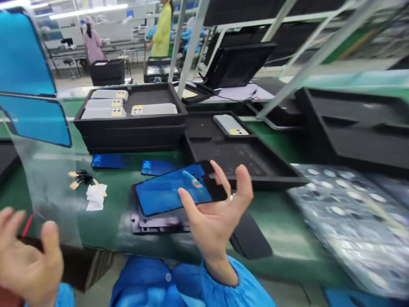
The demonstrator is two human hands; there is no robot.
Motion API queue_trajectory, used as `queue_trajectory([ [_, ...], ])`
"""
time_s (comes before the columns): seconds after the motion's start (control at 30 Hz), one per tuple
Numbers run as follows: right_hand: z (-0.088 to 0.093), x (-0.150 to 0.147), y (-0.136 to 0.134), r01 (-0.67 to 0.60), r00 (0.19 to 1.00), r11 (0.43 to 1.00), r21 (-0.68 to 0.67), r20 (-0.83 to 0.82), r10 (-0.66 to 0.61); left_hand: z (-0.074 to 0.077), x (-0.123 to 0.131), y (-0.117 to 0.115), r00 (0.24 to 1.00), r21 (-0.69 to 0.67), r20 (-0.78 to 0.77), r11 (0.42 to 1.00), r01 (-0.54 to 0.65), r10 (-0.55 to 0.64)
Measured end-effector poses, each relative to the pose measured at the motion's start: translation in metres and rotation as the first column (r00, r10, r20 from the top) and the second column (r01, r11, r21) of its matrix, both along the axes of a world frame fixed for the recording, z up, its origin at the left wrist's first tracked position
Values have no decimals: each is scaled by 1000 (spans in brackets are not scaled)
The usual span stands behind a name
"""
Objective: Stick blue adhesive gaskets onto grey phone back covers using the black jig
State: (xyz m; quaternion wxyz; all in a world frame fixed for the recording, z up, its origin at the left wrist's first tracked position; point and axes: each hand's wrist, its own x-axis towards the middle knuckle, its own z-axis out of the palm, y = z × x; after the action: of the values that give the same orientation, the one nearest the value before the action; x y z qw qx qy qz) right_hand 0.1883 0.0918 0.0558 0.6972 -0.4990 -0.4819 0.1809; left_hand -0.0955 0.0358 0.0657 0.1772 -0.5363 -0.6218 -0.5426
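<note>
My right hand (217, 217) grips the right end of a black phone panel (169, 192) covered in blue film, thumb on its face and fingers behind. The panel hovers just above a grey fixture (159, 225) on the green table (281, 238). My left hand (28, 256) is at the lower left, slightly blurred, fingers apart. A clear film strip (47, 179) with a red tab (27, 225) hangs just beyond those fingers, and I cannot tell whether they touch it. Blue film sheets (35, 117) sit higher on the strip.
Stacked black trays (134, 128) holding silver phone backs stand behind; another tray (236, 157) holds one phone back. Two blue films (108, 161), a white wipe (95, 197) and small clips lie on the table. A bubble-wrapped sheet (351, 213) lies right. People work at far benches.
</note>
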Motion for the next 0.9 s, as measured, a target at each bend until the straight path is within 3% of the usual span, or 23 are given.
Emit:
queue_trajectory([
  [0.03, -14, 3, -1, 21, 1000, 999, -44, 3, -21, -8, 18, 2, 989, 19, -123, 996, 89, -86],
  [0.07, -28, 5, -1, 52, 999, 996, -75, 10, -51, -16, 37, 5, 958, -61, -194, 977, 204, -212],
  [0.13, -48, 10, -2, 109, 994, 987, -117, 36, -105, -28, 73, 10, 841, -275, -302, 886, 374, -449],
  [0.23, -64, 14, -4, 93, 993, 981, -171, 82, -80, -42, 109, 22, 678, -497, -390, 762, 415, -624],
  [0.33, -67, 14, -8, 21, 992, 979, -204, 124, 5, -49, 121, 33, 630, -577, -401, 717, 390, -665],
  [0.47, -67, 15, -12, -32, 986, 973, -229, 153, 69, -53, 117, 37, 577, -618, -411, 681, 393, -706],
  [0.57, -67, 22, -15, -32, 982, 974, -225, 175, 73, -55, 112, 35, 552, -619, -436, 682, 389, -710],
  [0.77, -75, 74, -33, 169, 954, 961, -220, 281, -104, -55, 113, 35, 579, -580, -455, 718, 384, -677],
  [0.9, -102, 127, -48, 356, 875, 885, -301, 441, -202, -55, 123, 40, 585, -575, -481, 739, 352, -653],
])
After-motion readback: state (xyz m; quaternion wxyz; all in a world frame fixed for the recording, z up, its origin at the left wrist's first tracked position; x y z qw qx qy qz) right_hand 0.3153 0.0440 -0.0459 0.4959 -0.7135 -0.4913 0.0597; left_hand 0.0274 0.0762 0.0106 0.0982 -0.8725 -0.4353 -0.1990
